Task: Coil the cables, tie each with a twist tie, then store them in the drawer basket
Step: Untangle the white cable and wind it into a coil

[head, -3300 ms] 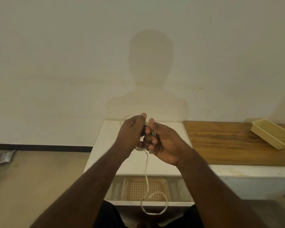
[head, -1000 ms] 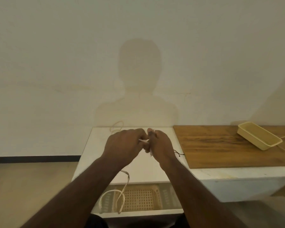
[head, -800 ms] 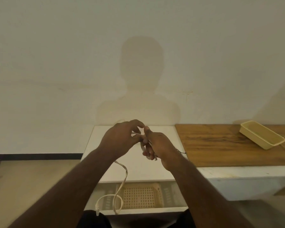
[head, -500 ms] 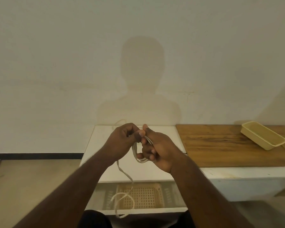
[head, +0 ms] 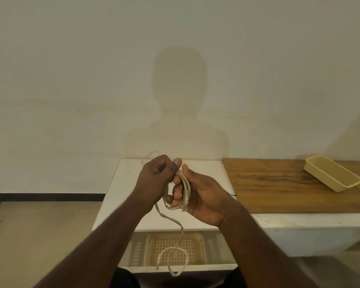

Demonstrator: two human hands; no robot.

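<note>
- Plain cream wall (head: 71,80) fills the upper view, with your shadow cast on it at 12 o'clock above a white cabinet top (head: 121,183).
- Your left hand (head: 156,181) and right hand (head: 204,196) are raised together over the cabinet top, fingertips almost touching.
- Your left hand has its fingers curled around the flat white cable (head: 170,220), pinching it near the top of the loops.
- Your right hand holds the coiled loops (head: 185,183) against its palm, fingers curled through them; a clear plug (head: 185,201) on the cable's end lies across that palm.
- Below your hands, at 6 o'clock, the loose tail of the cable hangs down and curls in front of the open drawer (head: 183,267).
- Inside the drawer sits the cream lattice drawer basket (head: 195,252), directly under the dangling tail.
- At 3 o'clock a wooden board (head: 279,190) lies on the counter, with a cream rectangular tray (head: 333,175) on its far right part.
- Another pale cable (head: 150,155) lies at the back of the cabinet top, by the wall.
</note>
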